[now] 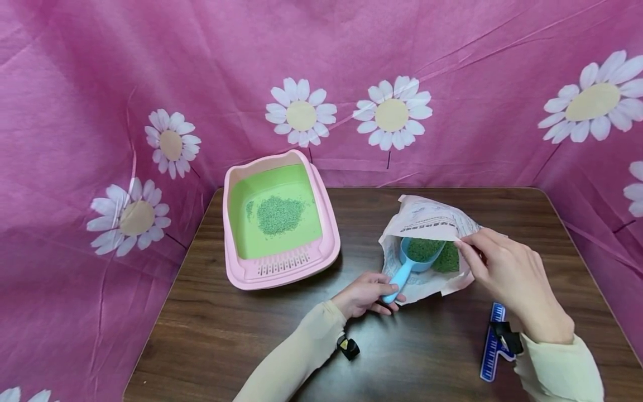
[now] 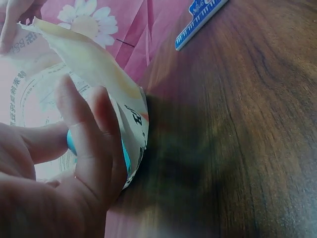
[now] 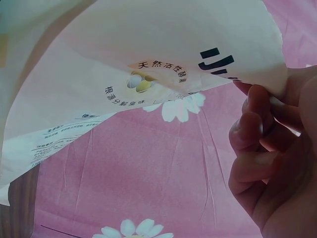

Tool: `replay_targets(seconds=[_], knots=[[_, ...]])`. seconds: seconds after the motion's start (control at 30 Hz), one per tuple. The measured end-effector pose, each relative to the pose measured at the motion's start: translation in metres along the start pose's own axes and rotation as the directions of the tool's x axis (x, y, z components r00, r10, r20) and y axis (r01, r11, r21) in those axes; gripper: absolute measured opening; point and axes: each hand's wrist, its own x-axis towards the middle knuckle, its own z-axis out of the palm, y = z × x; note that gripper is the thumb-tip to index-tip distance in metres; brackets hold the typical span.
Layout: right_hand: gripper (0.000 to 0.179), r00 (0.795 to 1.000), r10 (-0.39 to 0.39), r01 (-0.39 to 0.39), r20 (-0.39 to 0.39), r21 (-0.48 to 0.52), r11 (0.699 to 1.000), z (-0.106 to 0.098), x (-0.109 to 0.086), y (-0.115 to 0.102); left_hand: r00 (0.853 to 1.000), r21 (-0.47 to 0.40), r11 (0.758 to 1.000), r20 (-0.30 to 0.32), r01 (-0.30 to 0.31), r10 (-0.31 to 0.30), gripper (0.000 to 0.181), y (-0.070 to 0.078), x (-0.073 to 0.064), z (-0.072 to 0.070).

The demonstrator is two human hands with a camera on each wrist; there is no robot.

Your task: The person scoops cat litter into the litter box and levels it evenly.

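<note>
In the head view my left hand grips the handle of a light blue scoop. The scoop's cup is inside the mouth of a white printed paper bag and holds green granules. More granules lie in the bag beside the cup. My right hand pinches the bag's upper edge at its right side between thumb and fingers, lifting the opening. In the right wrist view the thumb and fingers of this hand hold the printed paper. Fingers of the left hand partly hide the blue handle in the left wrist view.
A pink litter box with a green inside stands at the left of the wooden table, granules spread over its floor. A blue bag clip lies near my right wrist. Pink flowered cloth hangs behind the table and at its sides.
</note>
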Motion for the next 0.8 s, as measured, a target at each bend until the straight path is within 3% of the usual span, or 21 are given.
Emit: replay_targets(seconds=[0.8], knots=[[0.008, 1.0, 0.01, -0.01, -0.005, 0.002, 1.0, 0.0009, -0.0007, -0.0002, 1.0, -0.006, 1.0, 0.021, 0.001, 0.0, 0.011, -0.0019, -0.0073, -0.0048]])
